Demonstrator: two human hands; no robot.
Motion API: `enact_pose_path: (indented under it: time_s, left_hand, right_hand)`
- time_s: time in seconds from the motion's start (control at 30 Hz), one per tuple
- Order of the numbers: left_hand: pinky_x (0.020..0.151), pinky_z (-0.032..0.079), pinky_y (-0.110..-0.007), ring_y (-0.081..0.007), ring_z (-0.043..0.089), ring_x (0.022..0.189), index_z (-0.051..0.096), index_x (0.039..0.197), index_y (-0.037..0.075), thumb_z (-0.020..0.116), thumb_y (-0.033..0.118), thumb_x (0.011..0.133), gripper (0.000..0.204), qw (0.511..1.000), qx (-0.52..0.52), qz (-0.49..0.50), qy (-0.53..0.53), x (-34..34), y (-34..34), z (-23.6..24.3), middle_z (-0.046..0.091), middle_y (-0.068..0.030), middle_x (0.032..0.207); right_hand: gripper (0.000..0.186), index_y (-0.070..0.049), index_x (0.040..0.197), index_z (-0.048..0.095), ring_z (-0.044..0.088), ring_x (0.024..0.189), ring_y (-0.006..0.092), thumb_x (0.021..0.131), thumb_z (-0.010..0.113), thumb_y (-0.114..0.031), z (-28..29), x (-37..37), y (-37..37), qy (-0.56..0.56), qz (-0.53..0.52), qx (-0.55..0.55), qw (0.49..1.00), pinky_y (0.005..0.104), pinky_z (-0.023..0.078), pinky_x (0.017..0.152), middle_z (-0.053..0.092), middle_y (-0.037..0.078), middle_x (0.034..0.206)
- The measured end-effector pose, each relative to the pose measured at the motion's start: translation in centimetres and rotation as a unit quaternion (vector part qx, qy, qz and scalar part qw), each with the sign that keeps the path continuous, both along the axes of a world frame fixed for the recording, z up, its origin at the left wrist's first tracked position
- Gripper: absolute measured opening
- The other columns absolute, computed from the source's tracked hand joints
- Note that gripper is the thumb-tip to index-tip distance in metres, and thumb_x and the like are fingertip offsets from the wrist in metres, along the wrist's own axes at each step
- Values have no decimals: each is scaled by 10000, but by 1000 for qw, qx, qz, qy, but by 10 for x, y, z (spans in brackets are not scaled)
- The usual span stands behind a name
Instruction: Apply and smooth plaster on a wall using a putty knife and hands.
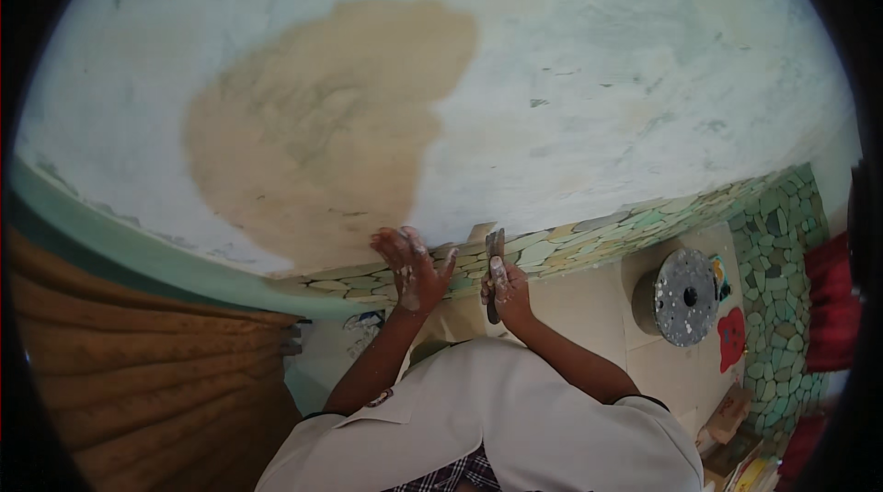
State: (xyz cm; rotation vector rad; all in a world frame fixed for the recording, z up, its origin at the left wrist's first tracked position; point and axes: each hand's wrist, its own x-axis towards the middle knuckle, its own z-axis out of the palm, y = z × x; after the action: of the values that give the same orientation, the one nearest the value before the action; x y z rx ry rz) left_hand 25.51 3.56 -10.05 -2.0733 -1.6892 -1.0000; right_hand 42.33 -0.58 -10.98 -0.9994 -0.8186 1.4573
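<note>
A pale, mottled wall [635, 51] fills the upper view, with a large tan patch [313, 133] on its left half. My left hand [412, 267], smeared with white residue, has its fingers spread at the lower edge of that patch; whether they touch the wall is unclear. My right hand [508, 290], also whitened, grips a dark, flat scraper-like tool [495, 239] upright, its upper end near the band of irregular green and beige stone tiles [570, 244] below the painted wall. A small tan piece sits just left of the tool's upper end.
A paint-spattered grey round stool or drum [679, 294] stands on the beige floor [589, 308] at right, beside a red flat item [731, 337]. Cardboard [728, 414] lies at lower right. A brown curtain [138, 372] hangs at left, red fabric [828, 303] at far right.
</note>
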Motion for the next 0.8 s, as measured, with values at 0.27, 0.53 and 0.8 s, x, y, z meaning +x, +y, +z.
enact_pose_path:
  time_s: [0.27, 0.53, 0.8]
  left_hand:
    - [1076, 173, -605, -463, 141, 1364, 335, 1396, 38, 656, 422, 801, 778, 966, -143, -125, 176, -47, -32, 24, 133, -244, 1493]
    - [1110, 197, -530, -381, 349, 1317, 553, 1197, 75, 631, 176, 825, 393, 970, 12, -240, -24, -149, -44, 98, 493, -169, 1300]
    - [1086, 65, -602, -430, 69, 1402, 335, 1420, 135, 579, 248, 873, 610, 966, 230, -79, -82, -226, 2, 125, 119, -240, 1510]
  right_hand:
    - [271, -76, 786, 530, 450, 516, 57, 944, 558, -294, -18, -49, 1, 6, 21, 20, 1000, 224, 386, 468, 491, -26, 624]
    - [199, -60, 806, 544, 414, 542, 59, 928, 577, -214, -26, -97, 2, -84, -8, 107, 991, 236, 352, 485, 479, -28, 631]
    - [213, -10, 871, 550, 398, 540, 79, 948, 525, -208, 7, -143, 12, -156, -58, 53, 985, 277, 362, 484, 446, 8, 607]
